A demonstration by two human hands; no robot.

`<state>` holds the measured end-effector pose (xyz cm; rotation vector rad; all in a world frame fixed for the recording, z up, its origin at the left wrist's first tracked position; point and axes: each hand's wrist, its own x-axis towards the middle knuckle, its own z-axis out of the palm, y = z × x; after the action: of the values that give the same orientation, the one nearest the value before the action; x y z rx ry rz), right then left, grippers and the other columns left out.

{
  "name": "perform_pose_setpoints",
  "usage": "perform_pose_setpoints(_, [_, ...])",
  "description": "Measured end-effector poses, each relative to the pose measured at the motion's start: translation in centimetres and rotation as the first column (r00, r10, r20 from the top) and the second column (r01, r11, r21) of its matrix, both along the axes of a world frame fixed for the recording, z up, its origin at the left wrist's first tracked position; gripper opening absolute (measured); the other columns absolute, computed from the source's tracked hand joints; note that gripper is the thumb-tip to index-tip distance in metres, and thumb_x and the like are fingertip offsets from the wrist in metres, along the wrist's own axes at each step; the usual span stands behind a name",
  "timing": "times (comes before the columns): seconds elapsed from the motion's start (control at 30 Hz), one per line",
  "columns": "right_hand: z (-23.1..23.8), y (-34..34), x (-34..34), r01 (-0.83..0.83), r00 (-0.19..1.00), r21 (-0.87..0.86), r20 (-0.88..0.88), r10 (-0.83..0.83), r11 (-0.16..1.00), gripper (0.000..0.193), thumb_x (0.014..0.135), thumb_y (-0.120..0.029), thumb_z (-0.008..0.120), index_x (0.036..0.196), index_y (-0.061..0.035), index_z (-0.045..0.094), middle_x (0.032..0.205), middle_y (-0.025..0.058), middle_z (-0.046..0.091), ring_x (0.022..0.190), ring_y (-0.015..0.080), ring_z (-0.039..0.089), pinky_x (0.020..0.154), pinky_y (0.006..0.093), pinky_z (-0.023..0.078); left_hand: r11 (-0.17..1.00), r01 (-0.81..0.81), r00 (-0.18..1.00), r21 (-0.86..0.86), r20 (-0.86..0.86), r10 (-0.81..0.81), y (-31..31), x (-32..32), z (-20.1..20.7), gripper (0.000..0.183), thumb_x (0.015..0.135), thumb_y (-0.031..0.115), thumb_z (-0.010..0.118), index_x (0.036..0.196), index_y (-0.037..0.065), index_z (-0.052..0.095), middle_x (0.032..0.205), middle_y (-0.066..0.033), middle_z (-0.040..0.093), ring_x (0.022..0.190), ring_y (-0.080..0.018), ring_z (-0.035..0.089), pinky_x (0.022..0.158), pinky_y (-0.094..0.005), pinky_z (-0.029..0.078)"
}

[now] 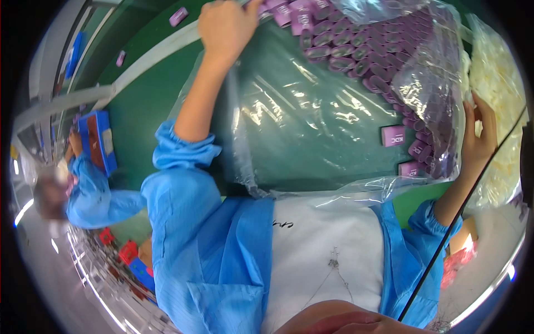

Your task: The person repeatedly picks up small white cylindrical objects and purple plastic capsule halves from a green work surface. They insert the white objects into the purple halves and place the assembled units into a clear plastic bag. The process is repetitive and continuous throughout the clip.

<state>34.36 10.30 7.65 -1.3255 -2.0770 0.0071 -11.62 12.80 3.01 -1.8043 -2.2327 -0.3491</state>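
The left hand (pixel 227 32) was at the far edge of the green table (pixel 139 117), beside the end of the purple pieces (pixel 342 47); its fingers were curled, but their tips ran past the upper edge of view or lay hidden, so I could not tell whether they were clamped on anything; the right hand (pixel 481 131) was at the right edge of the clear plastic bag (pixel 311 117), between it and a bag of pale pieces (pixel 505 103); its fingers were bent, with a gap showing between some of them, and whether their tips pinched any film could not be told.

The purple pieces lay packed in slanting rows at the far right of the table, partly covered by shiny film; whether all of them were inside the bag was unclear; two more purple blocks (pixel 178 16) lay apart, beyond a pale rail (pixel 158 58).

The step in hand appeared to be steadying or straightening the bag around the rows; as I judged it, the next move called for both hands to work together, tensioning the film gently so that the rows were not disturbed; to the left, a co-worker's hand (pixel 74 143) was at a blue bin (pixel 101 119).
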Motion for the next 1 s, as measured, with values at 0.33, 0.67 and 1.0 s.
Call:
perform_pose_setpoints(0.33, [0.0,-7.6,-9.4,-0.302,0.925,-0.204,-0.298,0.235,0.931,0.025,0.079,0.005,0.075,0.104,0.0012,0.071,0.098,0.0142,0.068,0.085,0.0252,0.064,0.072,0.0337,0.052,0.914,0.130,0.899,0.385,0.343,-0.273,-5.4,2.5,2.5,0.033,0.078,0.023,0.085,0.096,0.000,0.070,0.090,-0.0105,0.071,0.084,-0.0216,0.066,0.083,-0.0328,0.049])
perform_pose_setpoints(0.67, [-3.3,-10.3,-12.4,-0.478,0.845,-0.254,-0.393,0.362,0.841,0.028,0.074,0.006,0.077,0.101,0.0007,0.070,0.095,0.0113,0.059,0.078,0.0237,0.059,0.064,0.0338,0.049,0.793,0.547,0.265,0.269,0.842,-0.469,-14.6,13.2,-2.0,0.026,0.074,0.000,0.082,0.099,0.001,0.072,0.103,-0.0118,0.075,0.094,-0.0236,0.073,0.080,-0.0311,0.057])
perform_pose_setpoints(1.0, [-2.6,-9.9,-14.2,-0.496,0.859,-0.214,-0.264,0.439,0.842,0.026,0.070,0.010,0.070,0.095,0.0078,0.067,0.090,0.0118,0.058,0.079,0.0259,0.056,0.064,0.0349,0.049,0.809,0.514,0.284,0.284,0.834,-0.473,-14.6,13.3,-2.0,0.025,0.071,-0.001,0.082,0.094,0.004,0.072,0.096,-0.0088,0.075,0.086,-0.0235,0.074,0.071,-0.0303,0.059])
